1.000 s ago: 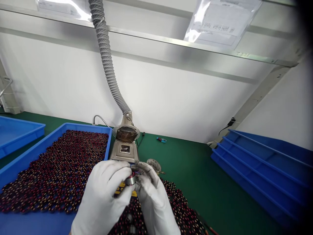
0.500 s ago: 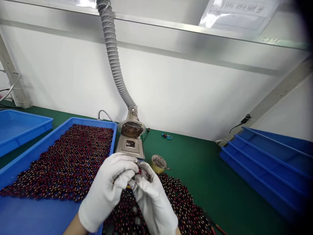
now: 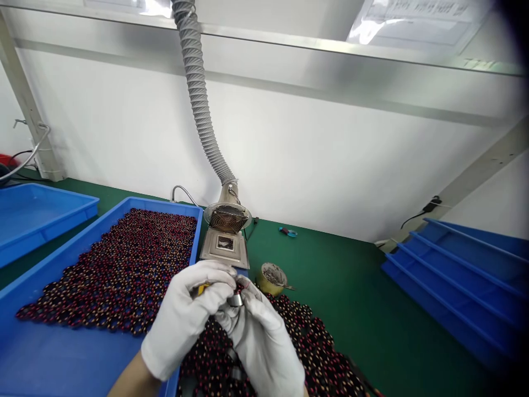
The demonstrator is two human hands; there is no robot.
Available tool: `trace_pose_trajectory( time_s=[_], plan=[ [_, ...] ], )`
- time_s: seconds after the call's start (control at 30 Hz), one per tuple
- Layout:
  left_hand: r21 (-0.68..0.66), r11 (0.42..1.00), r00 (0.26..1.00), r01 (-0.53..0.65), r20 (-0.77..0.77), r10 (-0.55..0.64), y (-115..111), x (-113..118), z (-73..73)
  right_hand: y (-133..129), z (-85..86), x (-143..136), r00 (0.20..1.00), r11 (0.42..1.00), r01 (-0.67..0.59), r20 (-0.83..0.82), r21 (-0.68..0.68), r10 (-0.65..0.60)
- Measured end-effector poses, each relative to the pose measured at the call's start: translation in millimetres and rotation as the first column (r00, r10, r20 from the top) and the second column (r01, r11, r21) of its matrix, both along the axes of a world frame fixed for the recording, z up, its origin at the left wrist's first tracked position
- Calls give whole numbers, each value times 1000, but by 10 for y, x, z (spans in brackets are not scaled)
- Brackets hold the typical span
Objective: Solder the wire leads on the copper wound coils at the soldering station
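My left hand (image 3: 182, 317), in a white glove, pinches a small part (image 3: 235, 299) with a shiny metal band and a dark, reddish side. My right hand (image 3: 266, 344), also gloved, closes its fingers on the same part from the other side, so much of it is hidden. Under and beside both hands spreads a pile of small black ring-shaped pieces (image 3: 308, 336) with red and tan spots. Just beyond the fingertips stand a yellow cup (image 3: 266, 285) with grey residue and a stick-like tool in it, and a square metal heating unit (image 3: 206, 251).
A blue tray (image 3: 61, 358) at left holds rows of similar ring pieces. Another blue tray (image 3: 45, 234) lies further left. A grey hose (image 3: 198, 99) hangs over the heating unit. Blue-handled cutters (image 3: 288, 232) lie behind. Stacked blue trays (image 3: 454, 286) stand at right.
The part between my fingers has turned, and its shiny metal band now shows. The whole view has shifted slightly, with the surroundings appearing further right.
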State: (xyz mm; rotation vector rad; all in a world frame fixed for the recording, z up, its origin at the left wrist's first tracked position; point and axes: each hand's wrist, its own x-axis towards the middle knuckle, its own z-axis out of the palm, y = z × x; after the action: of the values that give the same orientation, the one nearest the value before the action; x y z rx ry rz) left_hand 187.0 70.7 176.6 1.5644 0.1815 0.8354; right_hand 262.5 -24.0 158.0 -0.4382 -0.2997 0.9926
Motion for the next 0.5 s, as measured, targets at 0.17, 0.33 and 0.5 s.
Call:
trace_pose_trajectory(
  time_s=[0.17, 0.33, 0.5],
  plan=[
    [-193, 979, 993, -72, 80, 89, 31, -28, 29, 25, 10, -3, 1000, 999, -30, -9, -23, 30],
    [-12, 999, 992, 50, -115, -51, 23, -41, 88, 58, 0, -36, 999, 999, 44, 0, -11, -44],
    [-106, 994, 1000, -29, 8, 30, 26, -27, 26, 56, 7, -77, 1000, 1000, -2, -9, 4, 2]
  ],
)
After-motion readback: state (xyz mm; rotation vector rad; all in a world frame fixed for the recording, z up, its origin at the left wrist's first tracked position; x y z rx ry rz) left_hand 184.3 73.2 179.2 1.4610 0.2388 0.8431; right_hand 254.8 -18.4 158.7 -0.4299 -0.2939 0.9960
